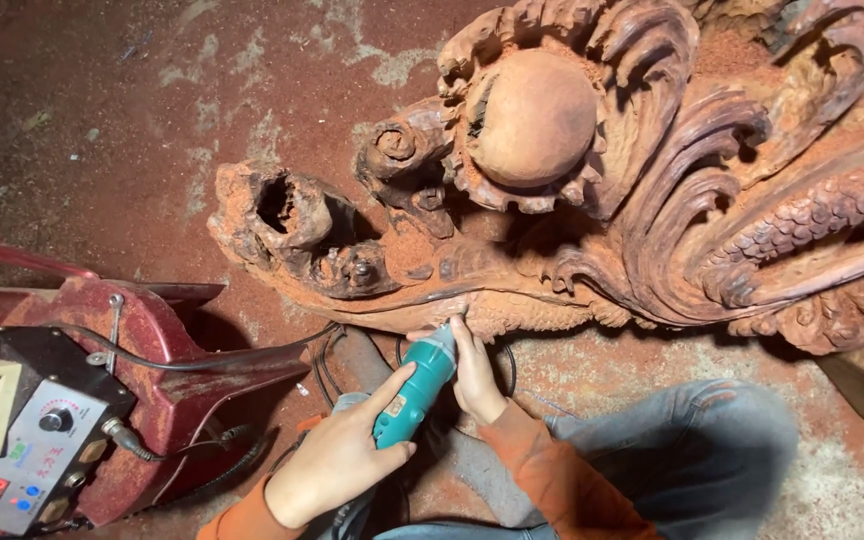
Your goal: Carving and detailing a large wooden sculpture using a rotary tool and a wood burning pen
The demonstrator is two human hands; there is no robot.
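Crouched near carved red wood sculpture [572, 200], left hand [337, 455] and right hand [474, 375] gripping teal rotary grinder [414, 392]; risks slipping, gouging detail

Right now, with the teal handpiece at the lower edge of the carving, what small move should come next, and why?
Probably a short stroke along that edge. Both hands grip the teal rotary handpiece: the left hand wraps its body and the right hand steadies it near the nose. Its nose points at the lower rim of the reddish wood carving, which looks rough and dusty there.
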